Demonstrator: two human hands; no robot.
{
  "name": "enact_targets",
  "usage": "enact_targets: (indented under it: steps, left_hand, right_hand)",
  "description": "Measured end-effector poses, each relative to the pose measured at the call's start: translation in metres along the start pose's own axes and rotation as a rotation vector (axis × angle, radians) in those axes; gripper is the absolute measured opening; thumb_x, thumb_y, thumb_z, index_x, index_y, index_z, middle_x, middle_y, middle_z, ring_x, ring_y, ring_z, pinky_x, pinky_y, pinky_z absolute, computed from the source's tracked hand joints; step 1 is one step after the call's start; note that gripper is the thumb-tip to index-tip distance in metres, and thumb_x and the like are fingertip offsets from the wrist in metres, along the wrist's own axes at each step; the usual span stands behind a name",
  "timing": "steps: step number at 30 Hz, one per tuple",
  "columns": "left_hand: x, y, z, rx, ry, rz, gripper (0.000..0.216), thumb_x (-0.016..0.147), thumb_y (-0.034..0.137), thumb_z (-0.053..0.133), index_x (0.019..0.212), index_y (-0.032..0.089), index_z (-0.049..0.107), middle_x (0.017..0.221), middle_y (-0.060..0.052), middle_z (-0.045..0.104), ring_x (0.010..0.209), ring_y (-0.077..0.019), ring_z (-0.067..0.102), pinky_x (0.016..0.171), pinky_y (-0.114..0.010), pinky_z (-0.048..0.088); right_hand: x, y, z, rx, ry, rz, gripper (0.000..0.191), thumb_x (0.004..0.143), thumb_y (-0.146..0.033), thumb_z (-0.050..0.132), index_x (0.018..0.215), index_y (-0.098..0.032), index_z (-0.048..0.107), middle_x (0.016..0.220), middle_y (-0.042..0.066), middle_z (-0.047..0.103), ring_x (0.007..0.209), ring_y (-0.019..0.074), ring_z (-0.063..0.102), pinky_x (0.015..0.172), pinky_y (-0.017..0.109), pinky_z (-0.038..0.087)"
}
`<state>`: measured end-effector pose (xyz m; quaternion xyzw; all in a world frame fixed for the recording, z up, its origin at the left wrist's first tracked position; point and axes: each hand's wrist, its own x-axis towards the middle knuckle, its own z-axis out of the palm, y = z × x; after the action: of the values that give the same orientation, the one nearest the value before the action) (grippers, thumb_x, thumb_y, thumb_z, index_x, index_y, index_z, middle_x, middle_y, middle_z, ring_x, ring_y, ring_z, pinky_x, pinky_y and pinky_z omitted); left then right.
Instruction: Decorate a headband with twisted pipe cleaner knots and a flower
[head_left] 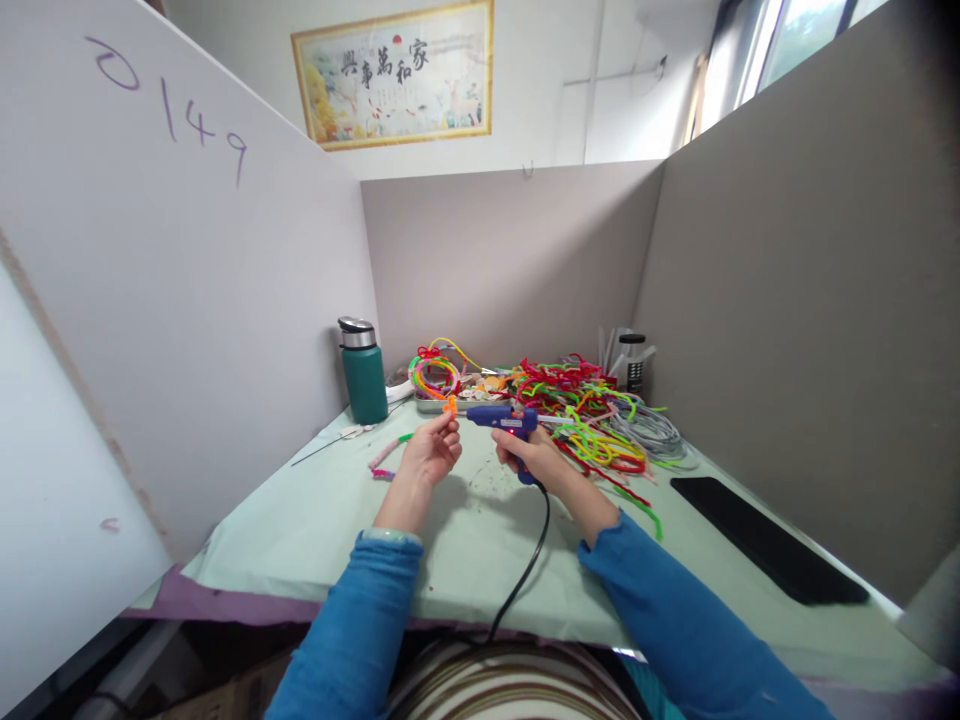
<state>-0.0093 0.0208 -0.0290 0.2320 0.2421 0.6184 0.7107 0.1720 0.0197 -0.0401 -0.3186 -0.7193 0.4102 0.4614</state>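
Observation:
My right hand (531,458) is wrapped round the grip of a blue hot glue gun (504,419), whose nozzle points left and whose black cord (529,562) runs down toward me. A red light glows on the gun's side. My left hand (429,452) pinches a small orange pipe-cleaner piece (450,406) right at the nozzle tip. Both hands hover just above the pale green table cover (322,520), in front of a heap of coloured pipe cleaners (592,415).
A teal flask (364,372) stands at the back left. A pink and green pipe cleaner (386,456) lies left of my left hand. A black flat object (765,540) lies at the right. Grey partition walls enclose the desk; a dark jar (632,362) sits back right.

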Motion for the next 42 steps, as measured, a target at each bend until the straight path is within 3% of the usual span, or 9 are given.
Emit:
enact_targets:
  steps: [42]
  left_hand:
    - [-0.0002,-0.0019,0.0011,0.014,0.013,0.012,0.012,0.074,0.011,0.061,0.073,0.014,0.049,0.054,0.004,0.048,0.035,-0.0019,0.032,0.033,-0.014,0.024]
  right_hand:
    - [-0.0009,-0.0007,-0.0001,-0.084,0.038,-0.011,0.047,0.077,-0.057,0.054,0.052,-0.017,0.052,0.045,-0.001,0.048,0.039,0.008,0.041,0.04,0.022,0.032]
